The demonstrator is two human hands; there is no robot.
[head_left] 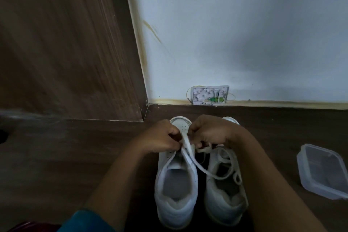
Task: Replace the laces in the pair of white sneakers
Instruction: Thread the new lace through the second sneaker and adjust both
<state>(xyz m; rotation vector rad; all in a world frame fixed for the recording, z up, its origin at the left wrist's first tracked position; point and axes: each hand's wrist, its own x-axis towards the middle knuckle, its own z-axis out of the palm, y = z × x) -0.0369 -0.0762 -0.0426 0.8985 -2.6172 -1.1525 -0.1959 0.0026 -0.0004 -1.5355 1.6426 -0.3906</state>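
Observation:
Two white sneakers stand side by side on the dark wooden floor, toes toward the wall: the left sneaker (176,181) and the right sneaker (225,190). My left hand (162,136) and my right hand (209,131) meet over the left sneaker's eyelet area, each pinching the white lace (188,147). The lace's loose end trails from my fingers across onto the right sneaker, whose own laces lie slack over its tongue. My fingers hide the upper eyelets of the left sneaker.
A clear plastic container (324,170) lies on the floor to the right of the shoes. A small open wall box (210,94) with green parts sits at the skirting ahead. A wooden panel (66,43) rises at the left.

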